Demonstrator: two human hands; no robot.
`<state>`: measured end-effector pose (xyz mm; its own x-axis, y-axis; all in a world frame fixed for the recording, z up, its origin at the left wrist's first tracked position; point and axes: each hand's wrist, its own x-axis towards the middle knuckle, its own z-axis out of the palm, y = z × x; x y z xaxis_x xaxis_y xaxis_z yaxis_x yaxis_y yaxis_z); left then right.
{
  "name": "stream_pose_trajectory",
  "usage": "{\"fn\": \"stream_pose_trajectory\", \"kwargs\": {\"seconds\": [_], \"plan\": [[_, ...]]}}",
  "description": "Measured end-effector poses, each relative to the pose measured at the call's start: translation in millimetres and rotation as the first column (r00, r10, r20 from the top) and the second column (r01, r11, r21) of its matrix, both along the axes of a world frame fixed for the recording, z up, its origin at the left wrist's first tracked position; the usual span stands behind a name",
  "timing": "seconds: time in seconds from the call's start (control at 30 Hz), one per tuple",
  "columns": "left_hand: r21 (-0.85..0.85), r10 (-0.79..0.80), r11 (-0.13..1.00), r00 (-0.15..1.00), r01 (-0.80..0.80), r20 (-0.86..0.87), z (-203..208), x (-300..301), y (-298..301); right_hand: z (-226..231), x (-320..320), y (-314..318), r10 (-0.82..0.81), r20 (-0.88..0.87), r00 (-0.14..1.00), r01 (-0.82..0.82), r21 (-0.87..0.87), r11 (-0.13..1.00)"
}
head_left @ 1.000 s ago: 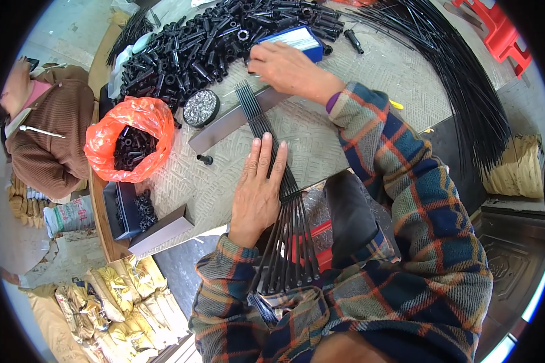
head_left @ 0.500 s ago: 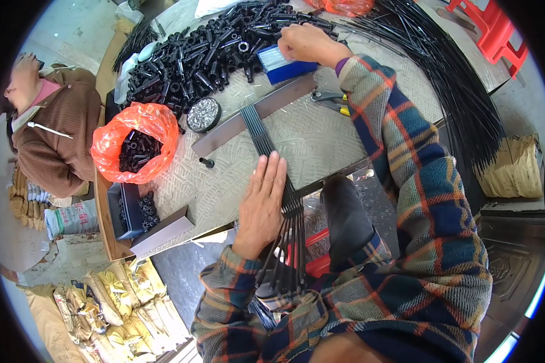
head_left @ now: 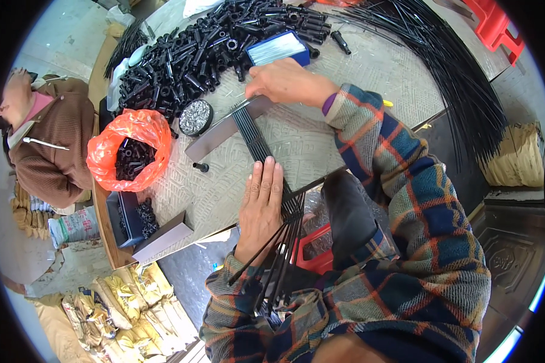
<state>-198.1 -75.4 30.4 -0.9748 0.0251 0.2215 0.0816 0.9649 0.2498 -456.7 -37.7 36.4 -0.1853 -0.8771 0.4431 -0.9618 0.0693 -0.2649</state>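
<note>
My left hand (head_left: pixel 260 209) lies flat, fingers together and stretched out, on a row of thin black rods (head_left: pixel 253 136). The rods sit side by side across the table, their upper ends on a grey metal angle bar (head_left: pixel 215 137); their lower ends fan out past the table edge. At the bar's right end my right hand (head_left: pixel 289 83) is closed in a pinch. A thin light sliver shows by its fingertips, too small to name. Just beyond it stands a blue box (head_left: pixel 301 58) of thin whitish sticks. A round tin of small silvery pieces (head_left: pixel 195 117) stands left of the rods.
Black tubular parts (head_left: pixel 194 54) are heaped at the back. An orange-red plastic bag (head_left: pixel 97 151) holds more. One black part (head_left: pixel 201 167) stands alone. Long black rods (head_left: pixel 460 78) hang over the right edge. A person in brown (head_left: pixel 54 133) sits at the left.
My right hand has come away from the blue box, nearer to me, to the bar's end. My left hand stays flat on the rods. The view has shifted slightly.
</note>
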Motion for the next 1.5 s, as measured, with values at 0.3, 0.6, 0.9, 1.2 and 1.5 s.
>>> {"fn": "stream_pose_trajectory", "kwargs": {"seconds": [0.3,0.6,0.9,1.2,1.5], "plan": [[0.004,-0.013,1.0,1.0,0.013,-0.014,-7.8,0.6,-2.3,6.7,-2.1,7.0,-0.115,-0.089,0.989,0.116,0.006,0.993],[-0.002,-0.002,1.0,0.998,0.002,-0.06,-1.7,-1.3,-3.1,1.4,0.7,2.4,-0.026,-0.136,0.99,0.014,-0.09,0.996],[0.018,-0.008,1.0,0.999,0.008,-0.032,2.1,-3.3,-2.1,-6.0,-3.6,-9.9,0.04,-0.055,0.998,-0.043,-0.063,0.997],[0.005,0.014,1.0,1.0,-0.014,-0.019,-0.2,-0.1,-2.8,-2.1,10.3,-14.0,-0.022,-0.256,0.966,0.021,-0.01,1.0],[-0.065,0.037,0.997,0.999,-0.038,-0.014,-4.2,5.2,-4.8,-8.3,-6.9,-22.0,0.053,-0.017,0.998,-0.054,-0.058,0.997]]}}
